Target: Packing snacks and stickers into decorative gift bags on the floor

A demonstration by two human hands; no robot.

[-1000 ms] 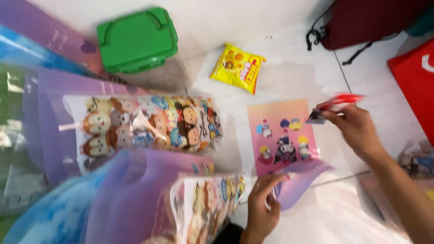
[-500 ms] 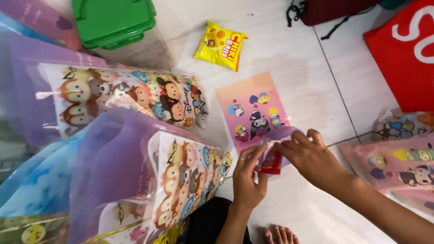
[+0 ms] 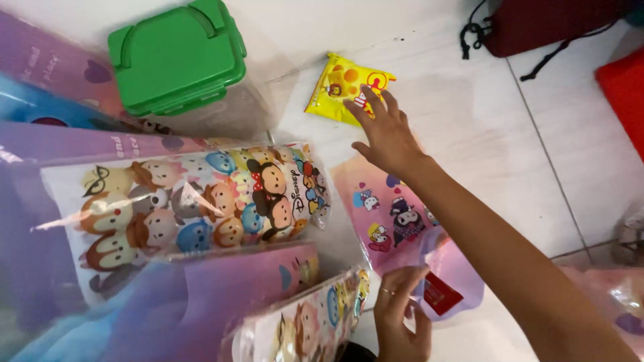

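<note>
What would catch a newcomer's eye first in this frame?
The right hand stretches across the white tiled floor with open fingers onto the yellow snack packet at top centre. Nearer the person, the left hand holds the mouth of a pink cartoon-printed bag, with a small red packet showing inside. At left lie bundles of cartoon-printed bags beneath a green-lidded clear box.
</note>
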